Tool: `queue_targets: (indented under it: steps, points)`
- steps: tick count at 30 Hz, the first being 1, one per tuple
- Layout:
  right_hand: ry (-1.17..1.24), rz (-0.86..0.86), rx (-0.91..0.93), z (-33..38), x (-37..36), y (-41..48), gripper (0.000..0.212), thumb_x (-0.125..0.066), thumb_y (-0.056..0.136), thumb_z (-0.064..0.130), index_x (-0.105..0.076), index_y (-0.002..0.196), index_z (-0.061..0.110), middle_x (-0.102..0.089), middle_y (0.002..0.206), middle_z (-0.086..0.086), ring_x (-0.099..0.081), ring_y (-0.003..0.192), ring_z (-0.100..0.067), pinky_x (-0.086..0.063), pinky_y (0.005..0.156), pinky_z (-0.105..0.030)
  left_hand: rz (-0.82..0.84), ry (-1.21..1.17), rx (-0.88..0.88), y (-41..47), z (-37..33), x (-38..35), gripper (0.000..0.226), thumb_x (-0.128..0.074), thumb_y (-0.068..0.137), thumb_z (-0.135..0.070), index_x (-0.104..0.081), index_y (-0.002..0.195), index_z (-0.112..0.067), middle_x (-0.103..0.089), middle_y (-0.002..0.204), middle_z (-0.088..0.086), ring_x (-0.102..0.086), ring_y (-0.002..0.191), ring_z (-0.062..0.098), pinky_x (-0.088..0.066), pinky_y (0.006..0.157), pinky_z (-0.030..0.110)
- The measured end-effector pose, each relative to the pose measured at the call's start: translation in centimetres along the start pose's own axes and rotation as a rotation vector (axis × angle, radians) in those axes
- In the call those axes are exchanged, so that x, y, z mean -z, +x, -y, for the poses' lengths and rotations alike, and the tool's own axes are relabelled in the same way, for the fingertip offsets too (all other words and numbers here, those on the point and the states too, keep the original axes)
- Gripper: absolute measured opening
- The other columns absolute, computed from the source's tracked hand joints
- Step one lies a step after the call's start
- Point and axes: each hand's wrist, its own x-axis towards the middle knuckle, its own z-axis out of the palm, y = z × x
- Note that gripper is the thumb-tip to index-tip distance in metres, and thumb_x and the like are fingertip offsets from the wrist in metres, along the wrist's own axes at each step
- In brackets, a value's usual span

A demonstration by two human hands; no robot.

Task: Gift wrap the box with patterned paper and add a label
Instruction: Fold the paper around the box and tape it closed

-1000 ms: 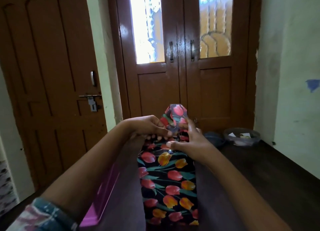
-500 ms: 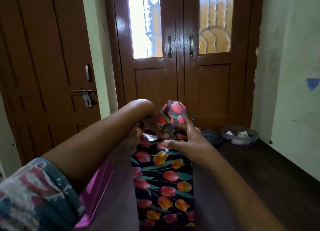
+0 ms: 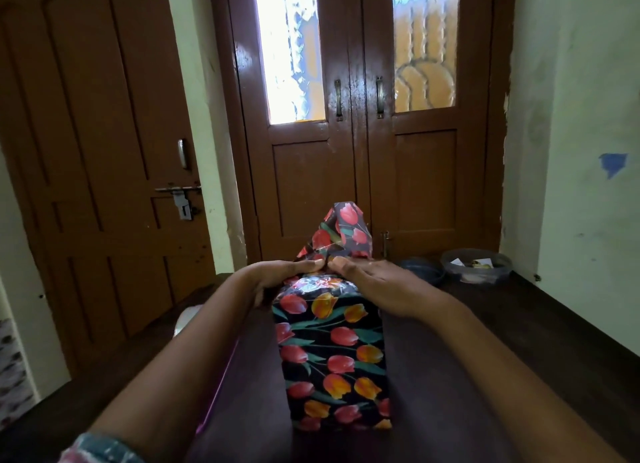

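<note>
A long box (image 3: 334,358) wrapped in black paper with red and orange tulips lies lengthwise in front of me on a dark surface. At its far end a loose flap of the paper (image 3: 344,230) stands upright. My left hand (image 3: 277,279) and my right hand (image 3: 377,286) rest on the far end of the box. Their fingertips meet at the base of the flap and press the paper down there. No label is in view.
A pink-purple object (image 3: 221,386) lies along the left of the box, partly under my left arm. Two shallow bowls (image 3: 476,265) sit at the back right by the double door (image 3: 360,123). A white wall (image 3: 588,150) bounds the right side.
My left arm has dropped from a raised pose. Both hands now lie flat on the box end with fingertips together, instead of pinching the flap higher up.
</note>
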Motion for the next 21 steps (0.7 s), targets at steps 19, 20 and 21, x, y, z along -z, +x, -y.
queue_targets:
  steps: [19, 20, 21]
  points:
    - [-0.566, -0.243, -0.023, 3.9, -1.6, -2.9, 0.066, -0.043, 0.082, 0.063, -0.046, 0.127, 0.016, -0.053, 0.13, -0.008, -0.033, 0.133, -0.025, -0.01, 0.113, -0.043, -0.264, -0.349, -0.307, -4.7, 5.8, -1.7, 0.047, -0.03, 0.096, -0.049, -0.06, 0.093, -0.013, -0.062, 0.091, 0.01, -0.057, 0.081, 0.021, -0.042, 0.068, 0.03]
    - [-0.499, -0.176, 0.008, 3.4, -0.6, -3.1, 0.056, -0.047, 0.085, 0.055, -0.046, 0.128, 0.019, -0.049, 0.136, -0.008, -0.026, 0.138, -0.024, -0.01, 0.113, -0.041, -0.22, -0.355, -0.333, -5.4, 6.1, -1.5, 0.043, -0.035, 0.096, -0.046, -0.061, 0.088, -0.013, -0.064, 0.087, 0.009, -0.06, 0.077, 0.02, -0.044, 0.068, 0.03]
    - [-0.411, -0.098, 0.029, 2.9, 0.3, -3.5, 0.047, -0.051, 0.087, 0.046, -0.047, 0.128, 0.023, -0.042, 0.142, -0.006, -0.019, 0.141, -0.022, -0.011, 0.113, -0.038, -0.169, -0.358, -0.342, -6.1, 6.5, -1.5, 0.039, -0.04, 0.096, -0.041, -0.063, 0.083, -0.012, -0.067, 0.083, 0.008, -0.062, 0.074, 0.018, -0.045, 0.068, 0.028]
